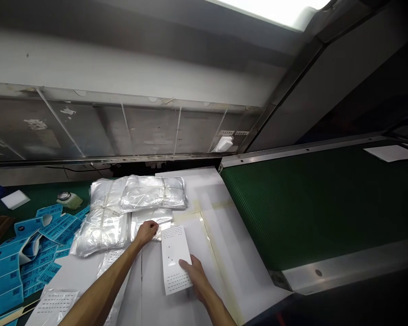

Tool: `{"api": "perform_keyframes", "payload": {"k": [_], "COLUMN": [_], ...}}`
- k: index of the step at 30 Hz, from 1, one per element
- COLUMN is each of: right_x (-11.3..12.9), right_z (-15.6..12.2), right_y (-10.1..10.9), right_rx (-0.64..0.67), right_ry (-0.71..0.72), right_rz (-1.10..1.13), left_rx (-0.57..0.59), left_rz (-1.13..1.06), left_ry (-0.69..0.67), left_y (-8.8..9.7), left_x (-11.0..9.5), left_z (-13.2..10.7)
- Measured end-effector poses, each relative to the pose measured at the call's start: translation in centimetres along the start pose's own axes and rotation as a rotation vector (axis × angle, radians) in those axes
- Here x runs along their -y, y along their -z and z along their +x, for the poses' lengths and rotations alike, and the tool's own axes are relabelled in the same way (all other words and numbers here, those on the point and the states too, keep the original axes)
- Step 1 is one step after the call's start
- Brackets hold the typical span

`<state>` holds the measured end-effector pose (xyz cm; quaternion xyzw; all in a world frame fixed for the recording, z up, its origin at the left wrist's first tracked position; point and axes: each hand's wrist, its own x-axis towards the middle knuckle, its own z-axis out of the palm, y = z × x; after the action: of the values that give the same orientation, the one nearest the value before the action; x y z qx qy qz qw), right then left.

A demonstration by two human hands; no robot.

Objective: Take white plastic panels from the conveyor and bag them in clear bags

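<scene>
Slim bare arms seen from above: left forearm (102,285) and right forearm (221,310), each narrowing through a thin wrist into a bare, long-fingered hand, left hand (147,233) and right hand (193,276).

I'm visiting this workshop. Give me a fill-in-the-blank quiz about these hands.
The right hand rests on a white rectangular card punched with rows of small ____.
The left hand touches a shiny clear plastic bag to the card's ____.
Rectangular paper labels coloured ____ lie left of the bundled bags.
A ribbed green conveyor belt runs to the ____ of the work surface.
Answers: holes; left; blue; right.
</scene>
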<state>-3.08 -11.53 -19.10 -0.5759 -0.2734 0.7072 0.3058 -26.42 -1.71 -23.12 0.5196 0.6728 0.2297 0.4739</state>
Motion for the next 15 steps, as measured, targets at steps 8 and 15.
{"api": "perform_keyframes", "payload": {"k": [8,15], "right_x": [0.0,2.6], "right_z": [-0.8,-0.6], "right_y": [0.4,0.5], "right_rx": [-0.021,0.022], "right_ry": [0.004,0.059], "right_rz": [-0.061,-0.025], "left_rx": [-0.155,-0.202], "left_rz": [-0.349,-0.47], "left_ry": [0.022,-0.063], "left_y": [1.1,2.8], "left_x": [-1.7,-3.1], "left_z": [0.1,0.0]}}
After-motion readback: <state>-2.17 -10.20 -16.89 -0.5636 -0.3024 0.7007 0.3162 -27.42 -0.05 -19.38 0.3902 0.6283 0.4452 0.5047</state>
